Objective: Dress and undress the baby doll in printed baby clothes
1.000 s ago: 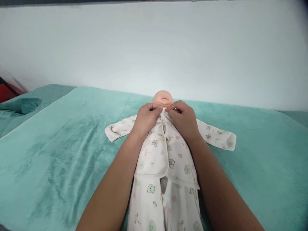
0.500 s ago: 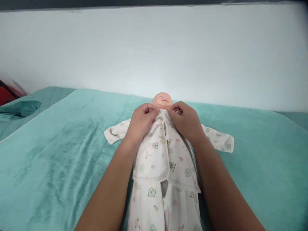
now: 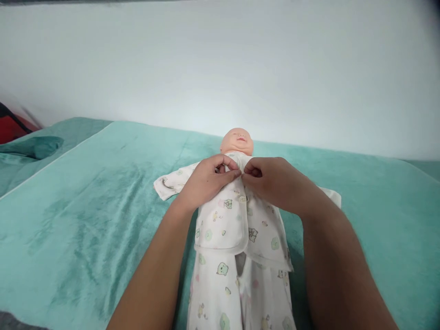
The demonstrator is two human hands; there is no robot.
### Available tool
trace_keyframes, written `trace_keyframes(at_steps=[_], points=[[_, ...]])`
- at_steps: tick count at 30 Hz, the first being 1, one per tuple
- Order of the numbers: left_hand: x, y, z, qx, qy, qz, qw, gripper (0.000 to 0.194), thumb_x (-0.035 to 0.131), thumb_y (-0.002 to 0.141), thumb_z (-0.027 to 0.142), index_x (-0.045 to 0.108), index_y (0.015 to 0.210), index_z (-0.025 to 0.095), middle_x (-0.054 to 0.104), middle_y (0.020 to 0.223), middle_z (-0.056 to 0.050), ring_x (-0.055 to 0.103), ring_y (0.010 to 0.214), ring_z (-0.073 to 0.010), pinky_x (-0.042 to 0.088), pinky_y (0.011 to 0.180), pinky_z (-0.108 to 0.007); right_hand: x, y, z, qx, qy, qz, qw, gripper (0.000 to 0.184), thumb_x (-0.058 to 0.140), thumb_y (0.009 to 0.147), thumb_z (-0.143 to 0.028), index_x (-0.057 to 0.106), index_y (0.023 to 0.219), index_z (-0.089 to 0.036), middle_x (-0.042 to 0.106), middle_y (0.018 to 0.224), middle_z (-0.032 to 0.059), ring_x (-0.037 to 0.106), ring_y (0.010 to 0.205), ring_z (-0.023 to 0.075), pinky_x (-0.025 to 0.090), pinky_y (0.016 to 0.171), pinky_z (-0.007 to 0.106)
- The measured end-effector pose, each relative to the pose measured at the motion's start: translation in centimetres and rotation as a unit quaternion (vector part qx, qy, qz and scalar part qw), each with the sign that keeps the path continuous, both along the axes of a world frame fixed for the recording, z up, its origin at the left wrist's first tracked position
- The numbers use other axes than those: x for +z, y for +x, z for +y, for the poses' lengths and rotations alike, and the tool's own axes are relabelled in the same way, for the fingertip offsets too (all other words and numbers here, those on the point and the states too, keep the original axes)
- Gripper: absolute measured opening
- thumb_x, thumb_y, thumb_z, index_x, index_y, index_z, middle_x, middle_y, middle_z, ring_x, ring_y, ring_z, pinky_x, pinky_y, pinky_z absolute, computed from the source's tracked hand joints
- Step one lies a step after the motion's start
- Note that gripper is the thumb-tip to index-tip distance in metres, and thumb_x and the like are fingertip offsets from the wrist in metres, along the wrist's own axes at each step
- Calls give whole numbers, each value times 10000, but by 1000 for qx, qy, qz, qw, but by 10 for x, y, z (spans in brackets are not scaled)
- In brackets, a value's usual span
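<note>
A baby doll (image 3: 237,141) lies on its back, dressed in a white printed jacket (image 3: 223,224) and matching trousers (image 3: 222,293). My left hand (image 3: 215,176) is closed on the jacket's front edge at the upper chest, thumb and forefinger pinching the cloth. Close beside it, my right hand (image 3: 271,181) pinches the other front edge, its fingertips nearly meeting the left ones. Whatever fastener lies between the fingertips is hidden. Below the hands the two jacket fronts overlap, parting at the hem. My right forearm covers most of the sleeve on that side.
A teal plush sheet (image 3: 103,220) with wrinkles on the left spreads under the doll. Behind it rises a white wall (image 3: 220,68). A red and black object (image 3: 12,126) sits at the far left edge, and a grey patch (image 3: 17,321) shows at the lower left corner.
Both hands have moved from the collar's two sides down to the middle of the chest and come together. The doll's neck is now uncovered. The view has shifted slightly.
</note>
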State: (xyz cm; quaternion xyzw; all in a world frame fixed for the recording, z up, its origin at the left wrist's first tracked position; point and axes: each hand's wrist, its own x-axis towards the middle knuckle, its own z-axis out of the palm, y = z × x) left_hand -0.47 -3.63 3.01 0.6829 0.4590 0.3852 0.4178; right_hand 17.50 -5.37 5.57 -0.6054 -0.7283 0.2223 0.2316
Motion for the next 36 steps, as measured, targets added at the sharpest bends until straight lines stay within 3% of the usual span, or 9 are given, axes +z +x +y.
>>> trace_keyframes(at_steps=[3,7,9,19,29,36], points=[[-2,1,-1,-6,-14,-57,998,163,670,822,366,681,814,203,627,778,-1,526,700,-136,406,652,-260,-6,7,12,31,-45,125,991,240,587,783,-264,503,564,-215,489,551,-17,389,489,109,264,450,279],[-2,3,-3,-5,-33,-120,992,158,698,806,353,691,821,197,646,809,-7,563,745,-140,439,703,-264,-17,13,25,45,-98,338,935,203,639,774,-334,577,627,-209,499,550,-23,449,507,117,336,474,266],[-3,4,-3,-4,-41,-138,990,150,706,805,347,707,822,198,660,826,-9,573,756,-138,445,717,-263,-22,14,28,46,-105,384,916,186,664,759,-331,593,643,-206,483,535,-34,432,487,109,315,460,257],[-9,9,1,2,-74,-215,974,149,759,761,317,705,818,190,691,839,-9,606,768,-131,467,748,-263,-29,17,28,85,-113,372,918,185,701,795,-365,658,730,-197,512,567,-41,438,492,95,303,472,244],[-9,9,2,7,-56,-161,985,181,721,800,354,672,815,180,673,804,-8,599,749,-137,451,707,-261,-33,19,31,97,-123,389,908,233,686,856,-404,619,774,-196,481,549,-48,413,457,81,272,432,233],[-12,11,2,-5,-30,-154,988,232,737,801,379,648,903,190,655,815,9,576,732,-112,413,660,-230,-25,19,26,123,-136,349,919,229,775,786,-325,611,904,-217,527,689,-54,439,505,62,312,445,214]])
